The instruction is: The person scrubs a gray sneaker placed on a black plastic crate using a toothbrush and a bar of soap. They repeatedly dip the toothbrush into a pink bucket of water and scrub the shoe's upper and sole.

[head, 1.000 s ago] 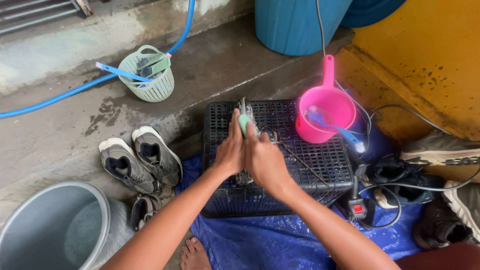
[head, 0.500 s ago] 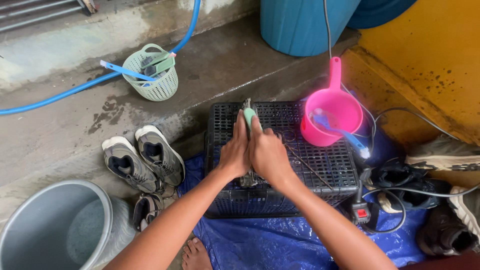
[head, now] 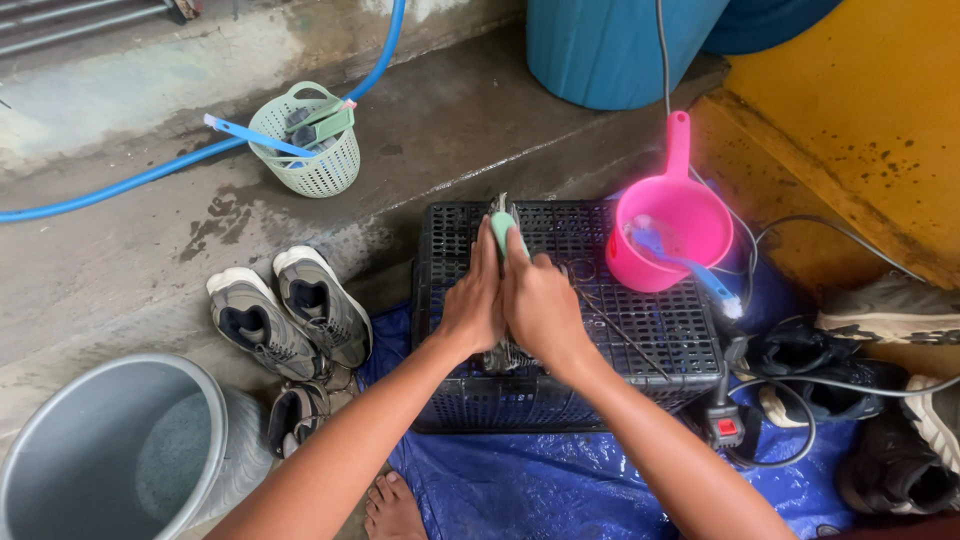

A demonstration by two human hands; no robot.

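While pressed together, both hands (head: 510, 300) atop crate (head: 660, 330)

Single head-worn view, looking steeply down and forward at close range; crate (head: 560, 310) at frame centre, both forearms entering from the bottom edge.

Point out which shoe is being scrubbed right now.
The grey shoe held edge-up on the black crate between both hands; the others lie on the ground.
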